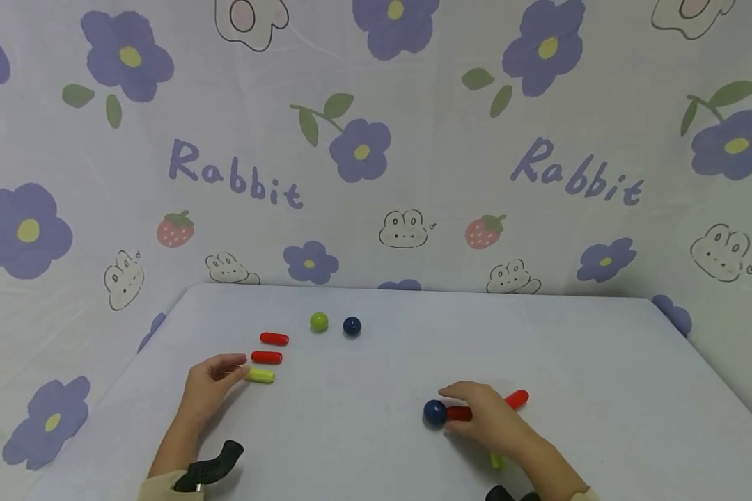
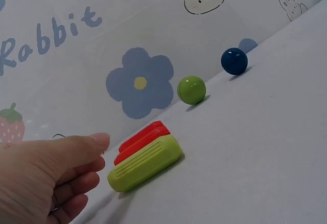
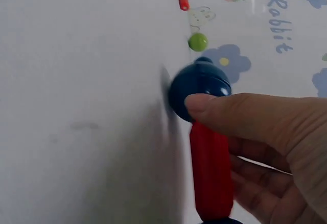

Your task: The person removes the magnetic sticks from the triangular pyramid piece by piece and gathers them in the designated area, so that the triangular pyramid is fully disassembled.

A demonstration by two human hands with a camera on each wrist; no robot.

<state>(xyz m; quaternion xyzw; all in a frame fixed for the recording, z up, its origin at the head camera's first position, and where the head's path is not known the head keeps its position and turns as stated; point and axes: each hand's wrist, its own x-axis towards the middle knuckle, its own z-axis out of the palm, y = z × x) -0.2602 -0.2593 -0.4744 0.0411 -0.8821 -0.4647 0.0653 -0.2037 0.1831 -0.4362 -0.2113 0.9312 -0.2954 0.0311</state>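
My left hand (image 1: 209,386) is beside the left end of a yellow-green rod (image 1: 261,376), its thumb and fingers bent with no rod between them. Two red rods (image 1: 267,357) lie just behind that one, roughly parallel. My right hand (image 1: 489,414) grips a red rod (image 3: 212,173) with a dark blue ball (image 3: 196,88) at its end, thumb tip on the ball. A second blue ball (image 3: 220,221) shows at the rod's other end. From behind the hand stick out another red rod (image 1: 517,399) and a yellow-green rod (image 1: 498,460), their inner ends hidden.
Toward the back of the white table (image 1: 351,431) sit a green ball (image 1: 319,321) and a dark blue ball (image 1: 352,326), side by side. A patterned cloth (image 1: 439,125) hangs behind the table. Each wrist carries a black mount (image 1: 209,470).
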